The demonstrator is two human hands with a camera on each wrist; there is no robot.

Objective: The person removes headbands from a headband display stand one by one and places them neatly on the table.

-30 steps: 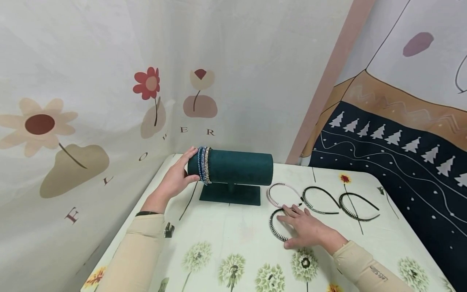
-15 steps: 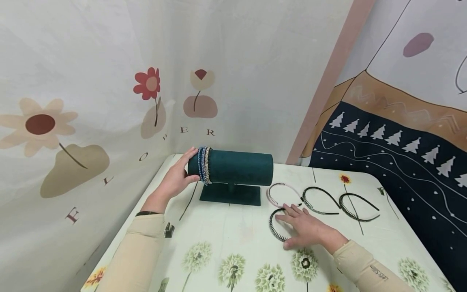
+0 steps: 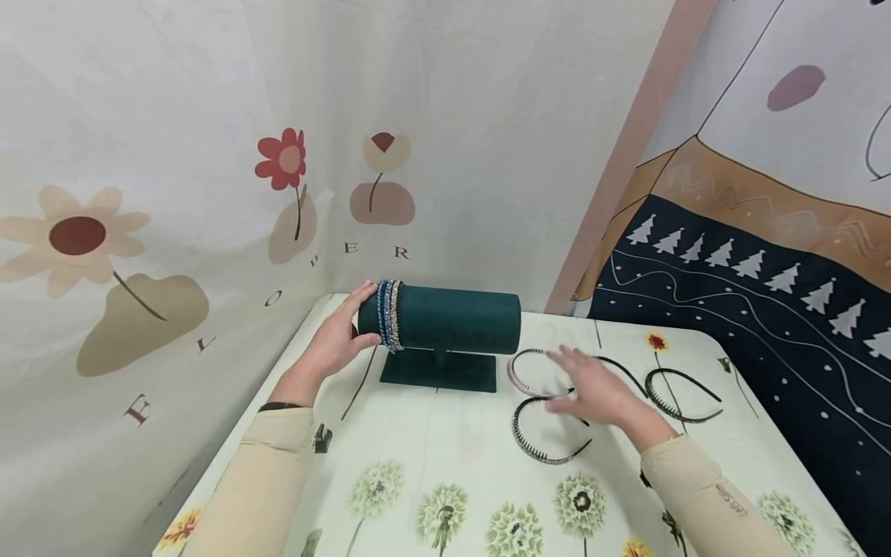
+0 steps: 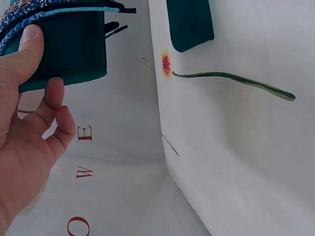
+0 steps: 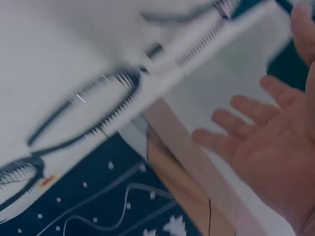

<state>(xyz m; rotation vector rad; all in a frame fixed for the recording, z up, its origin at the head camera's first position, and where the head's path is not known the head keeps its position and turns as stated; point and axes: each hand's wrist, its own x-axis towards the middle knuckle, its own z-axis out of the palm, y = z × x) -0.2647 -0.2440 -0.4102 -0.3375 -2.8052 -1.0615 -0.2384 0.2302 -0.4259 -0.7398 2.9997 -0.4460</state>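
Note:
In the head view, my left hand [image 3: 332,340] grips the left end of a dark green velvet roll on a display stand [image 3: 459,321]. Its thumb touches a blue braided headband [image 4: 64,13] in the left wrist view. Several blue and sparkly headbands [image 3: 387,317] sit side by side around that end of the roll. My right hand [image 3: 597,387], blurred and holding nothing, hovers over the table with spread fingers. Beneath and beside it lie a pink headband [image 3: 517,376] and a black headband [image 3: 626,369], partly hidden by the hand. Nearer me lies another black toothed headband [image 3: 532,450].
One more black headband [image 3: 661,397] lies farther right. A floral cloth covers the table [image 3: 431,441]. Behind hangs a pale flower-printed curtain [image 3: 480,155], close to the stand; at right is a dark blue tree-patterned cloth [image 3: 724,309].
My right hand has lifted off the nearer black headband and moved up and away toward the pink and black ones behind it. My left hand and the stand have stayed put.

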